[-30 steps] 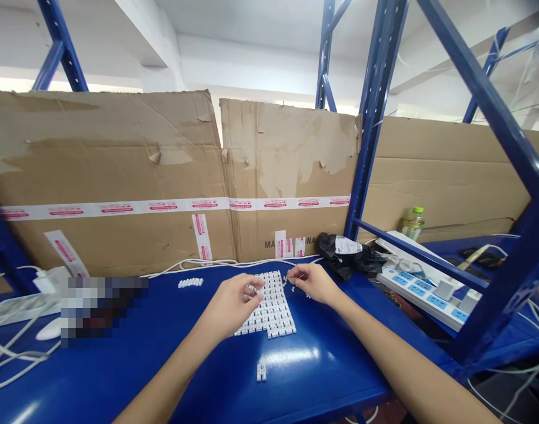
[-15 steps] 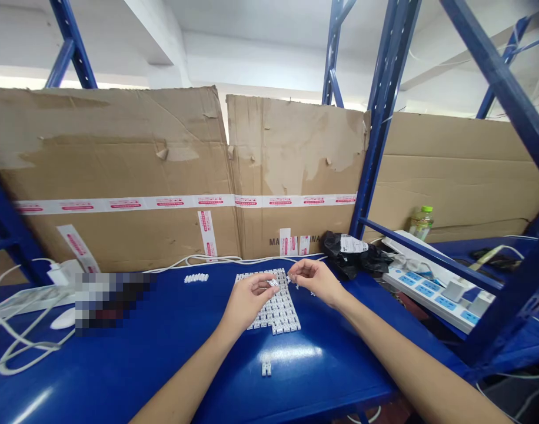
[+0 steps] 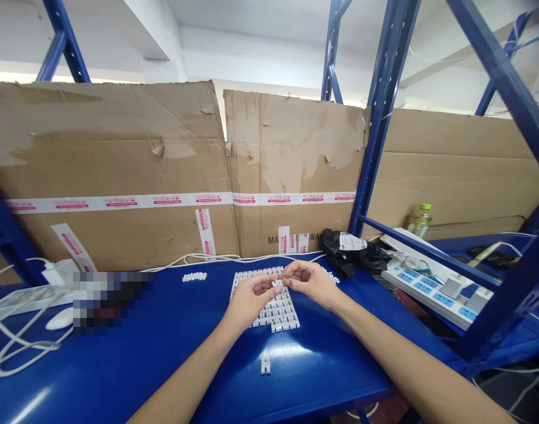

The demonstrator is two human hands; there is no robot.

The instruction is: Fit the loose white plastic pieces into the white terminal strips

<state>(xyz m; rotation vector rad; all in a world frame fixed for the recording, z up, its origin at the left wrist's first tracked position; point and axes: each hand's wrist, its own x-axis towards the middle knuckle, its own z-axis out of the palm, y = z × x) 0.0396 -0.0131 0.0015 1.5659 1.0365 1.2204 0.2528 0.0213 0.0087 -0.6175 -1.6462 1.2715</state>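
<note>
On the blue shelf surface (image 3: 172, 353) lies a flat block of several rows of small white plastic pieces (image 3: 276, 306). My left hand (image 3: 247, 297) hovers over the block with its fingers pinched on one small white piece (image 3: 276, 284). My right hand (image 3: 309, 281) meets it from the right, fingertips closed on the same piece. A short row of white pieces (image 3: 194, 276) lies to the left, and a small cluster of two or three (image 3: 264, 365) lies nearer me.
Taped cardboard sheets (image 3: 163, 176) wall the back. White cables and a mouse (image 3: 60, 318) lie at left. A black bag (image 3: 349, 253), a white power strip (image 3: 428, 285) and a green-capped bottle (image 3: 419, 219) sit at right between blue rack posts (image 3: 375, 118).
My two hands have come together over the white block; the right hand moved left from the loose pieces to meet the left hand's pinched piece.
</note>
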